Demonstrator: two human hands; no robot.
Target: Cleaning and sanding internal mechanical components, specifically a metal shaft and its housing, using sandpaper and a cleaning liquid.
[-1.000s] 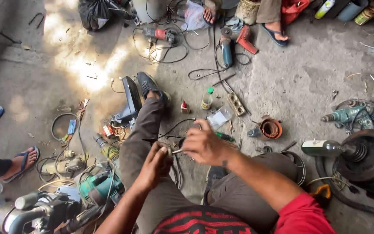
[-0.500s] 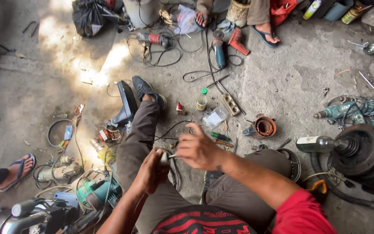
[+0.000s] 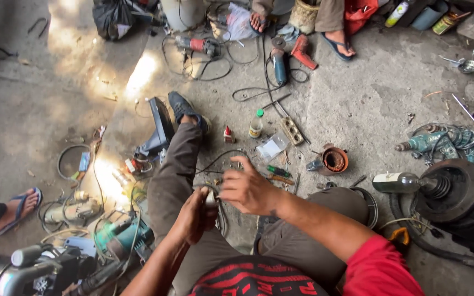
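Bare floor (image 3: 39, 104) open toward 10 o'clock; clutter elsewhere. Left hand (image 3: 193, 215) curled around small part (image 3: 211, 198); right hand (image 3: 246, 190) pinching it from 2 o'clock.

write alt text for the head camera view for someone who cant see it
A seated person's left hand and right hand meet over their lap on a small part with a thin black wire. Power tools, cables and a small bottle litter the concrete floor around them.
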